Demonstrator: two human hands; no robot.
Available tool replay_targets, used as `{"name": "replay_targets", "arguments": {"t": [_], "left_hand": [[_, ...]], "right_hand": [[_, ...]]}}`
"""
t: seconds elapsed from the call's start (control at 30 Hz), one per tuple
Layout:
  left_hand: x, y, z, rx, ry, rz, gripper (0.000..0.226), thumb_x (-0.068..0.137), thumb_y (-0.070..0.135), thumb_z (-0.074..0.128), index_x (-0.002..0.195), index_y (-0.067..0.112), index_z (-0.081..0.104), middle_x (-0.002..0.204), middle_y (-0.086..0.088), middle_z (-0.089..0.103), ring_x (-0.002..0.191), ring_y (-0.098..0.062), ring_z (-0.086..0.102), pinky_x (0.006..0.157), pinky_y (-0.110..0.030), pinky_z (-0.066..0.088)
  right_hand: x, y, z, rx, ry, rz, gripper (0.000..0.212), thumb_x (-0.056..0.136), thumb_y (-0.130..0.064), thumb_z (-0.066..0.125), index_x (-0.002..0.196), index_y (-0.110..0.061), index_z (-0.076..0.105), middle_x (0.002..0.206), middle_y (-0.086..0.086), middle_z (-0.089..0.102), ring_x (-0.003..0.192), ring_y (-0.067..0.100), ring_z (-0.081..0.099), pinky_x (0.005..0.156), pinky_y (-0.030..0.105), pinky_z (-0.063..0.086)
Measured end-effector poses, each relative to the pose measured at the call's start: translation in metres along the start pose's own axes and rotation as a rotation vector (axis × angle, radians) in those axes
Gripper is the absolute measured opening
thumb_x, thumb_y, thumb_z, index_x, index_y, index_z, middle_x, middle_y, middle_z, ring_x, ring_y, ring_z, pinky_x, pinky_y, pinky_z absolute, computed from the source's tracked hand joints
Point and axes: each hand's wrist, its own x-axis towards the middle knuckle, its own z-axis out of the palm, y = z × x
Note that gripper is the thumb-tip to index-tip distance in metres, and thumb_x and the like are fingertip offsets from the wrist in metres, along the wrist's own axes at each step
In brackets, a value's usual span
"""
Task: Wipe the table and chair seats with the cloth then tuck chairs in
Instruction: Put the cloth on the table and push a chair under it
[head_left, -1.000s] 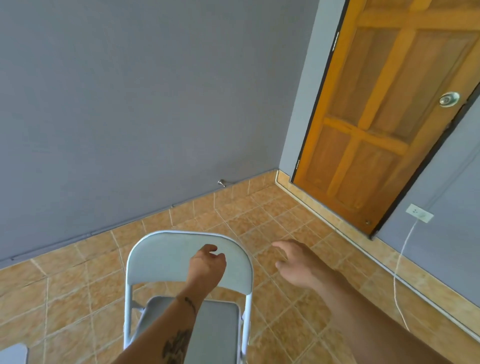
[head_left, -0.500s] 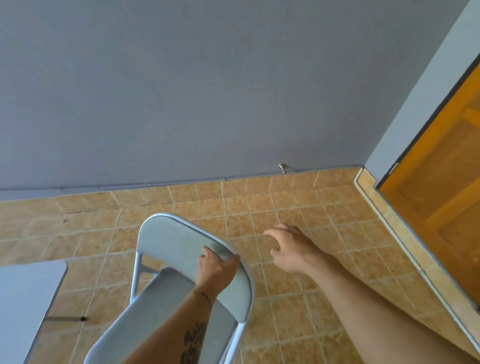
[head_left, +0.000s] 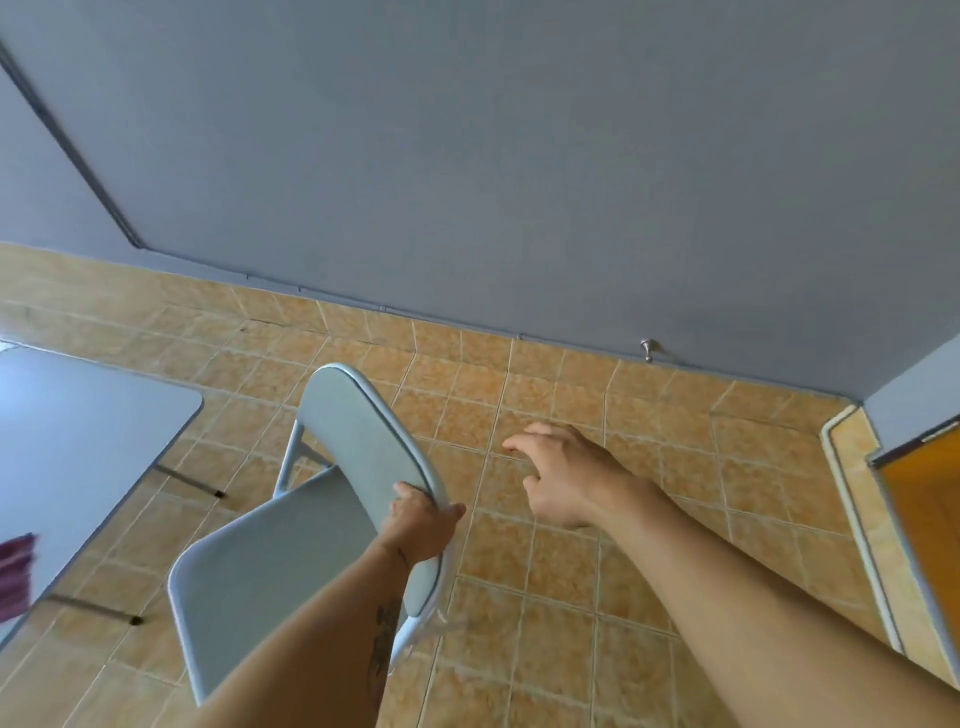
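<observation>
A light grey folding chair (head_left: 291, 561) stands at the bottom centre, its seat turned toward the table on the left. My left hand (head_left: 421, 525) grips the top edge of the chair's backrest (head_left: 363, 441). My right hand (head_left: 566, 478) hovers to the right of the chair over the floor, fingers spread, holding nothing. The grey table (head_left: 78, 431) shows at the left edge with its corner near the chair. A dark red cloth (head_left: 15, 577) lies on the table at the far left, mostly cut off by the frame.
Orange floor tiles (head_left: 571, 597) spread around the chair. A grey wall (head_left: 467, 156) runs behind, with a metal door stop (head_left: 649, 349) at its base. An orange door (head_left: 930, 519) stands at the right edge. Two thin table legs (head_left: 187, 483) reach the floor under the table.
My left hand has closed on the backrest and the chair has turned toward the table. My view has swung left, bringing the table and cloth in. The right hand stays spread.
</observation>
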Motion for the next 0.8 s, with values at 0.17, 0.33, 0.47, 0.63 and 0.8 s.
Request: {"name": "replay_targets", "arguments": {"t": [0.17,0.33,0.47,0.63,0.8], "left_hand": [[0.000,0.013,0.002,-0.029,0.078,-0.038,0.082,0.086,0.040,0.065,0.140,0.000,0.019,0.122,-0.019,0.060,0.094,-0.031,0.060,0.078,-0.039,0.051],[-0.003,0.015,0.013,-0.009,0.180,-0.072,0.099,0.075,0.029,0.062,0.152,0.005,0.006,0.123,-0.018,0.059,0.101,-0.035,0.064,0.081,-0.043,0.057],[0.005,0.018,0.023,-0.063,0.247,-0.074,0.087,0.069,0.024,0.060,0.145,0.003,0.022,0.121,-0.017,0.057,0.099,-0.033,0.064,0.078,-0.042,0.057],[0.011,0.020,0.026,-0.064,0.242,-0.095,0.087,0.072,0.018,0.055,0.149,0.004,0.018,0.130,-0.015,0.053,0.112,-0.033,0.058,0.088,-0.040,0.053],[0.011,0.000,0.004,0.032,0.219,-0.048,0.085,0.072,0.015,0.051,0.151,0.011,0.019,0.134,-0.011,0.054,0.117,-0.030,0.056,0.094,-0.036,0.050]], "right_hand": [[0.017,0.004,-0.010,-0.100,-0.041,-0.073,0.064,0.087,-0.012,0.049,0.148,-0.028,0.037,0.151,0.000,0.035,0.138,0.025,0.031,0.105,0.045,0.040],[0.047,0.004,-0.018,-0.187,-0.097,-0.147,0.068,0.087,-0.011,0.048,0.150,-0.030,0.032,0.157,0.000,0.028,0.143,0.025,0.025,0.110,0.046,0.036],[0.076,-0.011,-0.026,-0.281,-0.145,-0.230,0.068,0.088,-0.013,0.047,0.151,-0.028,0.030,0.156,0.003,0.029,0.141,0.028,0.028,0.110,0.046,0.036],[0.110,-0.028,-0.022,-0.422,-0.229,-0.339,0.067,0.083,-0.013,0.048,0.147,-0.026,0.034,0.151,0.007,0.036,0.137,0.031,0.033,0.109,0.050,0.037],[0.144,-0.046,-0.016,-0.504,-0.235,-0.469,0.063,0.083,-0.011,0.051,0.142,-0.025,0.035,0.146,0.007,0.036,0.132,0.032,0.034,0.105,0.050,0.041]]}}
